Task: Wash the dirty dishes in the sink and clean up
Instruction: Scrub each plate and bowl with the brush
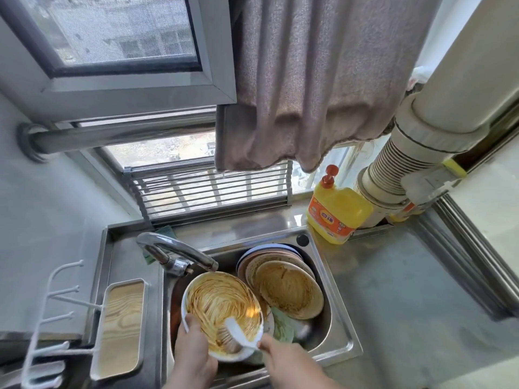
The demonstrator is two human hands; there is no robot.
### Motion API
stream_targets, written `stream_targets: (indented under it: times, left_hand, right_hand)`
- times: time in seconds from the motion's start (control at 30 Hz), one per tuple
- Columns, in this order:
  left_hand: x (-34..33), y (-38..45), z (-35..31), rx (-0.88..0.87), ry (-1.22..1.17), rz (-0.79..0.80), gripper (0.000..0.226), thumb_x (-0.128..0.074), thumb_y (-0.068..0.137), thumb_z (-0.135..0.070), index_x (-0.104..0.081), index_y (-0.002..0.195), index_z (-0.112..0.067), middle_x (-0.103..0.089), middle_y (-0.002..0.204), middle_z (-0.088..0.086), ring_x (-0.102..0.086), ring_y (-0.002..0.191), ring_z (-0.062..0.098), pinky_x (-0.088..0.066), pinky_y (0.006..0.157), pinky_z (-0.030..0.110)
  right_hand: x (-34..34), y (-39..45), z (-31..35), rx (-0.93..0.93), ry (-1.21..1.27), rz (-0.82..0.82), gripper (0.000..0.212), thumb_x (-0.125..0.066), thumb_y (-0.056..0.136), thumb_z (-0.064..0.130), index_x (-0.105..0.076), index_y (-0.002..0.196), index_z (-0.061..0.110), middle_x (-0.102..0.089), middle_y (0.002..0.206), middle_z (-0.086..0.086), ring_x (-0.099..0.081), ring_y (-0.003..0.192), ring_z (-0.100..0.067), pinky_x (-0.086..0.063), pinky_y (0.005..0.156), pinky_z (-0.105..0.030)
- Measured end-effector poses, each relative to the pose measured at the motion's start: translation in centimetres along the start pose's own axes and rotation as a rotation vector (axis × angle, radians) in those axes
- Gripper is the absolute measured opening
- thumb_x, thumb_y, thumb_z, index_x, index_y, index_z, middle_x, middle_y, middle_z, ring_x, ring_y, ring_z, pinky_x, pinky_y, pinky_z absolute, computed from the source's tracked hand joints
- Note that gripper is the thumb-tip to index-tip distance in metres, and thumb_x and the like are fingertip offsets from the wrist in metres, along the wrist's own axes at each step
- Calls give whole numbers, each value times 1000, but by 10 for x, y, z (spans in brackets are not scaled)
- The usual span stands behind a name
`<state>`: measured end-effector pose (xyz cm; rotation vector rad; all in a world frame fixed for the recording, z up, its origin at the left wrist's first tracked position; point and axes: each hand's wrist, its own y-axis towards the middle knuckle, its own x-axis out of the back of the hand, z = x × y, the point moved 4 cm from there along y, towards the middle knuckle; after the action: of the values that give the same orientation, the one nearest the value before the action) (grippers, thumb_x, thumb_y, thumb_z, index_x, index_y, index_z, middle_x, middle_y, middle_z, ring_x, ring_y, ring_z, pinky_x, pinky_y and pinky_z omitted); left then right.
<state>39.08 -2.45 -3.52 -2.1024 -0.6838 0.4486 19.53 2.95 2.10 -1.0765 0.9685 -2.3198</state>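
Your left hand (193,346) grips the dirty bowl (222,310) by its rim at 7 o'clock, over the sink (337,332). Your right hand (283,357) pinches a white spoon (238,332) inside it. You look to be scraping; next comes water from the tap (179,248) at 11 o'clock.

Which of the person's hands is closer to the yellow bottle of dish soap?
The right hand. It holds a white spoon at the sink's near edge, below the yellow dish soap bottle. The left hand grips the dirty bowl further left, further from the bottle.
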Motion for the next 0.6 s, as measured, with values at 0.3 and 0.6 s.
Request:
stream_targets:
  times: [0.3, 0.6]
  left_hand:
    - [-10, -15, 8, -38, 141, 98, 35, -33, 115, -34, -58, 134, -18, -68, 125, 27, -66, 114, 46, -47, 101, 71]
    - [-7, 9, -13, -72, 51, 75, 30, -37, 115, -31, -56, 134, -17, -67, 118, 23, -69, 95, 38, -60, 52, 50]
  right_hand:
    - [48, 58, -4, -64, -110, -193, 19, -25, 106, 30, -40, 101, 41, -69, 94, -3, -66, 80, -28, -56, 69, -42]
    - [-10, -2, -20, -37, -55, -122, 23, -39, 98, 56, -31, 119, 60, -64, 97, -2, -67, 86, -19, -53, 83, -27]
